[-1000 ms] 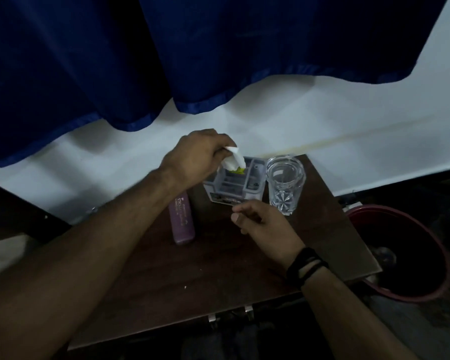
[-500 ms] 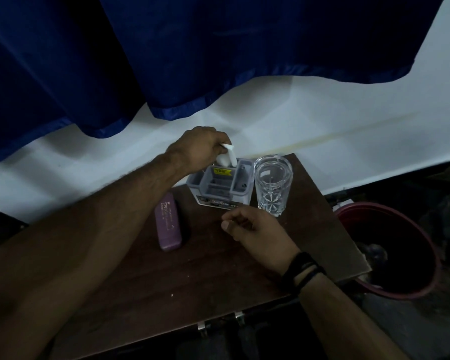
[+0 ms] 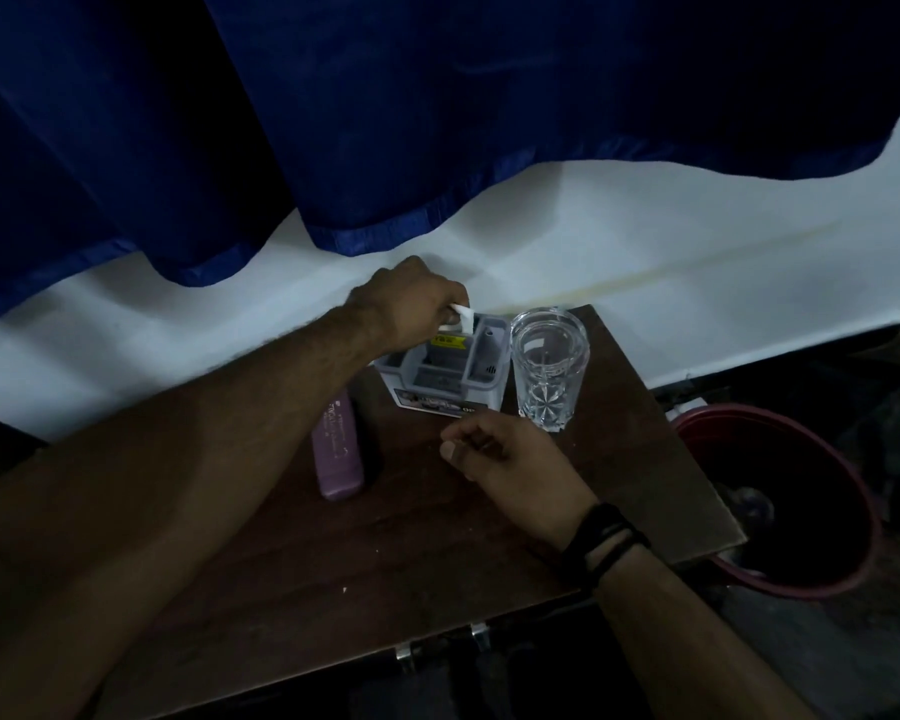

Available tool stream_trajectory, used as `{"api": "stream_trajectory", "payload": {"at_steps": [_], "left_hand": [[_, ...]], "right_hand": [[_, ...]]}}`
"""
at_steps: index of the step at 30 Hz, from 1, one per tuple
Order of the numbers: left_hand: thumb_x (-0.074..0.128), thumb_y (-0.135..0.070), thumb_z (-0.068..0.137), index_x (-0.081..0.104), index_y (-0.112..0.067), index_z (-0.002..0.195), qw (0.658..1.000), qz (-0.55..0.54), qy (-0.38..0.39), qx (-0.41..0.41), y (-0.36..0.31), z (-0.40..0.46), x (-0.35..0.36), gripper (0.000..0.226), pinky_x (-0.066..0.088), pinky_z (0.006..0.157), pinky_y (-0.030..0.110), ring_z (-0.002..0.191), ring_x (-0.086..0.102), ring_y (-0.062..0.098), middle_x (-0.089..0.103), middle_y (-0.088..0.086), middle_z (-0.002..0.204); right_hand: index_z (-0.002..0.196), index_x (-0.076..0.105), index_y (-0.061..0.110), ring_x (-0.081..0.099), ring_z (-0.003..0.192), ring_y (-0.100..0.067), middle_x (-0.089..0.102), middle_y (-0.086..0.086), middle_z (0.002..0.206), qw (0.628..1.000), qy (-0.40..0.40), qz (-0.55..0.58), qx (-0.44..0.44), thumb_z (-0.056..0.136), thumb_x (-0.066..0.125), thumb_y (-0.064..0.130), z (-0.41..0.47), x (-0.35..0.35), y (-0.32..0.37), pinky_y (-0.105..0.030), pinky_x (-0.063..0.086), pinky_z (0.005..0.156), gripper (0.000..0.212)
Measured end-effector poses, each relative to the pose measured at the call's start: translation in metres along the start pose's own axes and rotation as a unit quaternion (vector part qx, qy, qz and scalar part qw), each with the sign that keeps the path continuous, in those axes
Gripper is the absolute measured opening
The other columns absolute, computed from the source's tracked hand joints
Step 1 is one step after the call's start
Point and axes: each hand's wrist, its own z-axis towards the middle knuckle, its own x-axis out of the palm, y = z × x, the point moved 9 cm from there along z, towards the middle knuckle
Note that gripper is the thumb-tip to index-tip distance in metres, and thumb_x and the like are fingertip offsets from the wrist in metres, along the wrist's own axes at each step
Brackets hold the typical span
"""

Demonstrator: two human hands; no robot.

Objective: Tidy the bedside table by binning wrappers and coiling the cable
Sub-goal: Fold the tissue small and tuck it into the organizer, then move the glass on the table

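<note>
Dim table, L hand pinching white wrapper upright over organizer

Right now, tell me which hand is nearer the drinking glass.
Right. The right hand hovers just in front of the glass, apart from it; the left hand pinches a white wrapper beyond the grey organizer.

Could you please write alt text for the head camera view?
A person's left hand pinches a white wrapper over a grey organiser box on a dark wooden bedside table. The right hand hovers, empty, near a drinking glass; a red bin stands beside the table.
</note>
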Motion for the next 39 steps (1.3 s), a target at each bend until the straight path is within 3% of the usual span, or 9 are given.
{"api": "stream_trajectory", "payload": {"at_steps": [3,6,9,12,14,21,29,33,39], "left_hand": [[0.04,-0.052,0.082,0.046,-0.044,0.109,0.999,0.034,-0.011,-0.019,0.003,0.002,0.003,0.029,0.05,0.089,0.055,0.112,0.054,0.035,0.057,0.007,0.111],[0.044,-0.048,0.091,0.051,-0.043,0.112,0.999,0.052,0.01,-0.012,-0.005,-0.005,0.006,0.022,0.046,0.096,0.055,0.122,0.048,0.035,0.057,0.007,0.119],[0.056,-0.038,0.099,0.056,-0.03,0.131,0.997,0.064,-0.025,0.016,-0.012,-0.009,0.001,0.033,0.041,0.103,0.054,0.13,0.04,0.032,0.048,0.006,0.137],[0.061,-0.04,0.096,0.049,-0.024,0.14,0.994,0.057,-0.093,0.021,-0.013,-0.014,-0.013,0.049,0.041,0.1,0.05,0.124,0.044,0.033,0.042,0.01,0.139],[0.061,-0.029,0.095,0.053,-0.017,0.134,0.992,0.039,-0.112,0.033,-0.014,-0.017,-0.016,0.042,0.047,0.094,0.047,0.117,0.049,0.034,0.047,0.013,0.132],[0.053,-0.016,0.1,0.059,-0.012,0.126,0.998,0.027,-0.057,0.03,-0.015,-0.016,0.008,0.027,0.051,0.084,0.042,0.105,0.06,0.034,0.056,0.013,0.125],[0.056,-0.027,0.1,0.06,-0.014,0.129,0.992,-0.019,-0.119,0.041,-0.032,-0.041,-0.004,0.032,0.051,0.082,0.038,0.105,0.061,0.032,0.053,0.011,0.132],[0.055,-0.034,0.097,0.061,-0.02,0.128,0.989,-0.038,-0.122,0.074,-0.067,-0.059,-0.007,0.034,0.051,0.09,0.045,0.112,0.057,0.027,0.058,0.005,0.127],[0.057,-0.055,0.09,0.047,-0.027,0.141,0.995,-0.026,-0.074,0.069,-0.111,-0.056,0.01,0.06,0.046,0.101,0.048,0.132,0.043,0.023,0.044,-0.002,0.145]], "right_hand": [[0.105,0.073,0.024,0.066,0.085,-0.004,0.071,0.009,0.09,1.0,0.001,-0.008,0.0,0.093,0.069,0.033,-0.001,0.0,0.001,-0.026,0.054,0.084,0.015],[0.104,0.073,0.023,0.065,0.083,-0.003,0.071,0.009,0.089,1.0,0.0,-0.008,-0.001,0.093,0.069,0.032,-0.001,0.0,0.002,-0.024,0.053,0.082,0.015],[0.105,0.073,0.022,0.065,0.083,-0.002,0.071,0.01,0.09,1.0,0.004,-0.007,0.001,0.093,0.069,0.031,-0.001,0.0,0.003,-0.021,0.052,0.081,0.015],[0.105,0.072,0.023,0.064,0.084,-0.002,0.07,0.01,0.091,1.0,0.003,-0.013,0.0,0.093,0.069,0.032,-0.001,-0.001,0.003,-0.02,0.051,0.079,0.015],[0.105,0.072,0.024,0.064,0.085,-0.002,0.07,0.01,0.091,1.0,0.005,-0.014,0.0,0.093,0.069,0.032,-0.001,-0.001,0.003,-0.021,0.051,0.08,0.015],[0.106,0.072,0.023,0.062,0.086,-0.002,0.068,0.013,0.09,1.0,0.002,-0.025,-0.002,0.094,0.068,0.032,-0.001,-0.001,0.004,-0.024,0.052,0.083,0.016],[0.101,0.073,0.021,0.064,0.081,-0.008,0.067,0.012,0.082,0.998,-0.057,-0.012,-0.011,0.094,0.067,0.023,-0.004,-0.021,0.01,-0.033,0.055,0.083,0.009],[0.094,0.073,0.024,0.066,0.082,-0.008,0.072,0.011,0.089,0.983,-0.143,-0.11,-0.022,0.092,0.067,0.023,-0.015,-0.053,0.011,-0.03,0.055,0.082,0.006],[0.098,0.068,0.015,0.064,0.092,-0.025,0.067,-0.005,0.098,0.961,-0.18,-0.207,0.021,0.092,0.064,0.026,-0.022,-0.084,0.0,-0.031,0.044,0.073,0.013]]}}
